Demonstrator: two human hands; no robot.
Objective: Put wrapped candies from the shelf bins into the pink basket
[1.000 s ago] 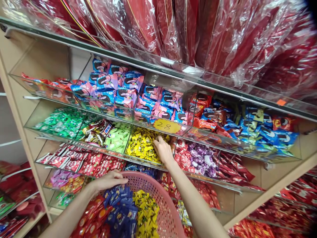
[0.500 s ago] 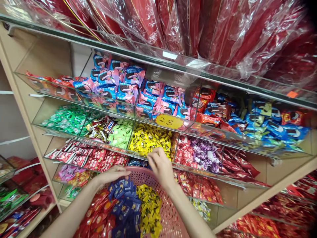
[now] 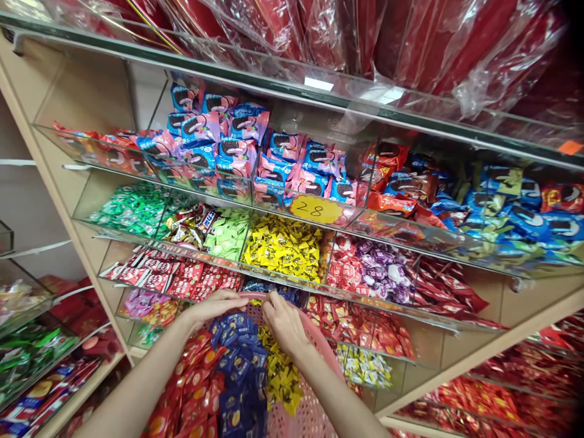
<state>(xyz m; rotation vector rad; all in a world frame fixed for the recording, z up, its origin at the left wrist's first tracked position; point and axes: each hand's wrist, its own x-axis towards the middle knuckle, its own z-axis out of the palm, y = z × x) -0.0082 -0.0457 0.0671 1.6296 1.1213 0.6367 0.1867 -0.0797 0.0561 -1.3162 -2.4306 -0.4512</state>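
Observation:
A pink plastic basket (image 3: 314,413) sits low in front of me, filled with red, blue (image 3: 239,365) and yellow candies (image 3: 280,374). My left hand (image 3: 214,306) curls over the basket's far rim. My right hand (image 3: 283,322) hovers above the yellow candies in the basket, fingers bunched together, and what they hold is hidden. Just beyond both hands is a clear shelf bin of yellow wrapped candies (image 3: 283,246).
Tiered clear acrylic bins hold green candies (image 3: 132,210), pale green candies (image 3: 225,234), red and purple sweets (image 3: 369,271) and blue-pink cookie packs (image 3: 237,152). A yellow "28" price tag (image 3: 314,210) sticks on a bin front. Red packs in plastic wrap (image 3: 365,36) hang above.
My right hand has drawn back from the yellow candy bin and come down over the basket. The view has shifted slightly downward; my left hand stays on the rim.

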